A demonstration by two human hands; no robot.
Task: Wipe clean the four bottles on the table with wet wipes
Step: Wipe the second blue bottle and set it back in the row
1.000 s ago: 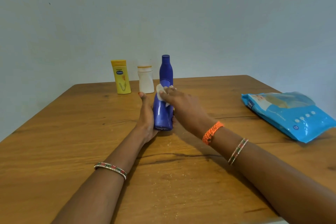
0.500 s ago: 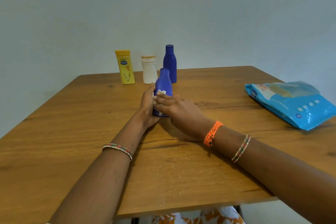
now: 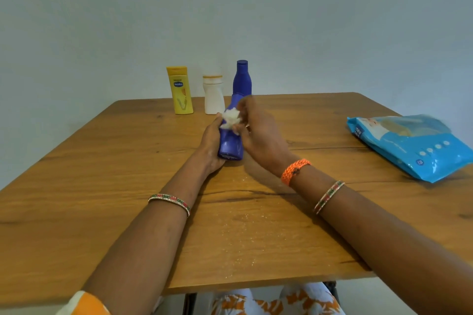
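Wooden table, warm brown, visible grain and a dark crack line running across the middle; fine pale specks scattered on the near part of the top. Near blue bottle: glossy plastic, wide flat base tapering to a narrower neck, tilted with the top leaning away, base toward the camera; whether the base touches the tabletop cannot be told. Left hand grips its lower body, fingers curled round the left side. Right hand is at the upper part of the same bottle, fingers bunched around a crumpled white wet wipe pressed on the neck area; fingertips are motion-blurred, so exact finger placement cannot be told. Row at the far edge, left to right: yellow bottle, flat-sided with a yellow flip cap, blue oval logo reading "Vaseline", upright; white bottle, matte, waisted below the cap with an orange ring, no legible text, upright; second blue bottle, tall with a cylindrical cap, upright, partly hidden behind the held one. Blue wipes pack, soft shiny film, lies flat at the right side of the table, well apart from the bottles; "mee mee" printed on its near corner, a row of white dots along its face. Beaded bangles on both wrists; orange woven band on the right wrist.
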